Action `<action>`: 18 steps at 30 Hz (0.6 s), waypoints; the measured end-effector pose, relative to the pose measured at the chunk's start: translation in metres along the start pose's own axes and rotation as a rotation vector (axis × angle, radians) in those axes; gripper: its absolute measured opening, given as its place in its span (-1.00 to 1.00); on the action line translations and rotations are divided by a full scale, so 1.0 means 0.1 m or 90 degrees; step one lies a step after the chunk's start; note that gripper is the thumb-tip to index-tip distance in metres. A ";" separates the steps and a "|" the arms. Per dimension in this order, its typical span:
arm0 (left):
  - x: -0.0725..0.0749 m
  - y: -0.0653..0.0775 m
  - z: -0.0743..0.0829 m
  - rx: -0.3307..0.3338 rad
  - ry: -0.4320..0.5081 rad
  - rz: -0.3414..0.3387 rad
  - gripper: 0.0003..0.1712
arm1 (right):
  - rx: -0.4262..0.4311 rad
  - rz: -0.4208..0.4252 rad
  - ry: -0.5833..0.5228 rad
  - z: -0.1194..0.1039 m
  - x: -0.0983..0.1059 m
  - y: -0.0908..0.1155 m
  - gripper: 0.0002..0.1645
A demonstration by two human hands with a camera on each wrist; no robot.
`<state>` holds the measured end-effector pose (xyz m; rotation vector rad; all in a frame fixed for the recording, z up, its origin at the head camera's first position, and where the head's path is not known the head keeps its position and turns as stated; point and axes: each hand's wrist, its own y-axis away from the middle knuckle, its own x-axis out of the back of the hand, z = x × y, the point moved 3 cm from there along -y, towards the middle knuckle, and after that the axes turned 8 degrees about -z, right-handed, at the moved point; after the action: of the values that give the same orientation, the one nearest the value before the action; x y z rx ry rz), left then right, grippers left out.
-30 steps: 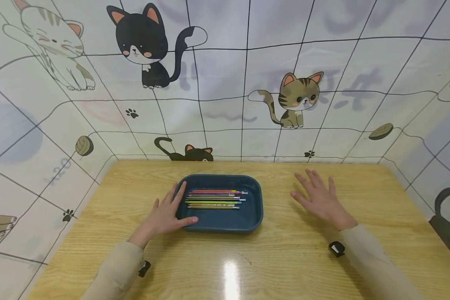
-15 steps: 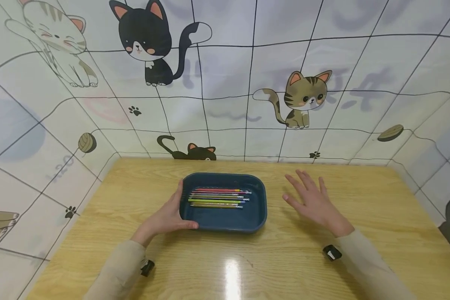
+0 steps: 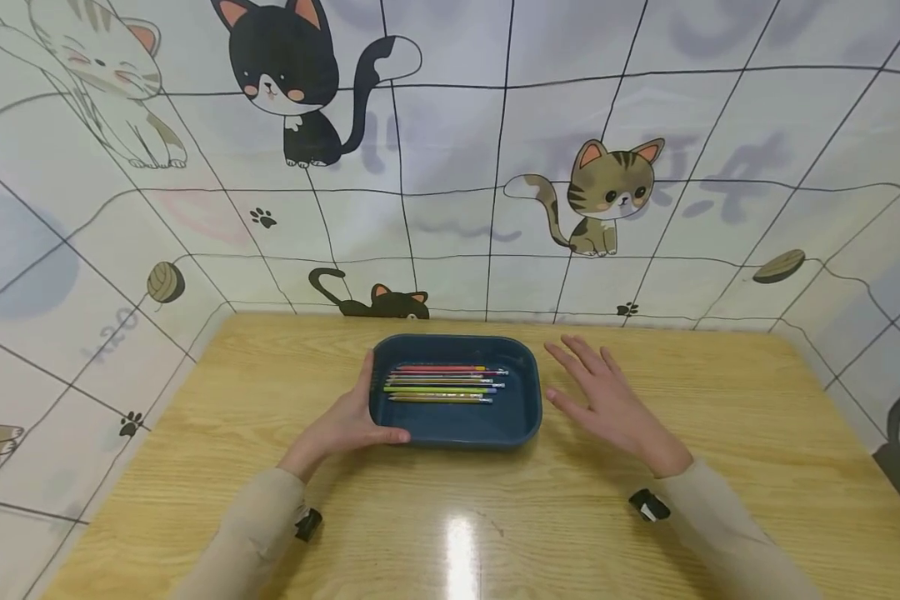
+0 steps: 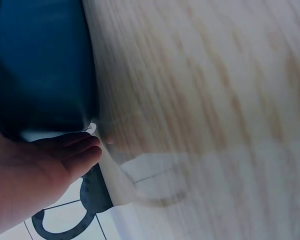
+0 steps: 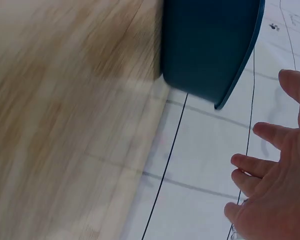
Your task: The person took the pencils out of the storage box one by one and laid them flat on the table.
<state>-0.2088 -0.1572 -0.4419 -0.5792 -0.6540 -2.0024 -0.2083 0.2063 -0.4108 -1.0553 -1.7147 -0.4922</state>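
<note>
A dark blue rectangular tray [image 3: 457, 429] with rounded corners is at the middle of the table in the head view. Several pencils [image 3: 442, 389] of different colours lie side by side in it, eraser ends to the right. My left hand [image 3: 345, 423] grips the tray's left end, thumb along the near side and fingers against the end wall; the left wrist view shows those fingers [image 4: 75, 150] against it. To the right of the tray, my right hand [image 3: 603, 400] is spread and apart from it, as the right wrist view also shows. Whether the tray is lifted, I cannot tell.
The wooden table [image 3: 390, 533] ends at a white cloth wall [image 3: 450, 158] with a black grid and printed cats, which also rises at both sides. Each sleeved wrist carries a small black device, such as the right one [image 3: 649, 505].
My left hand has gone from lying over the tray's left rim to gripping that end. The tray has shifted slightly right and toward the back. My right hand has moved left, closer to it.
</note>
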 end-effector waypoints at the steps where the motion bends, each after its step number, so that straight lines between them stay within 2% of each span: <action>1: 0.00 0.00 0.00 0.004 -0.001 0.001 0.67 | 0.009 0.000 -0.008 -0.02 -0.01 -0.02 -0.23; 5: 0.01 -0.02 0.00 0.005 -0.006 0.000 0.67 | 0.037 -0.003 -0.038 -0.13 -0.02 -0.09 -0.20; 11: 0.01 -0.04 -0.01 0.013 -0.023 -0.006 0.66 | 0.049 -0.045 -0.108 -0.33 -0.07 -0.22 -0.21; 18: 0.01 -0.03 0.01 0.005 -0.006 -0.008 0.65 | 0.114 -0.093 -0.146 -0.55 -0.19 -0.43 -0.32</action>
<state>-0.2121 -0.1557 -0.4408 -0.5824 -0.6720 -2.0087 -0.2121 0.1351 -0.3993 -0.8879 -2.0092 -0.3110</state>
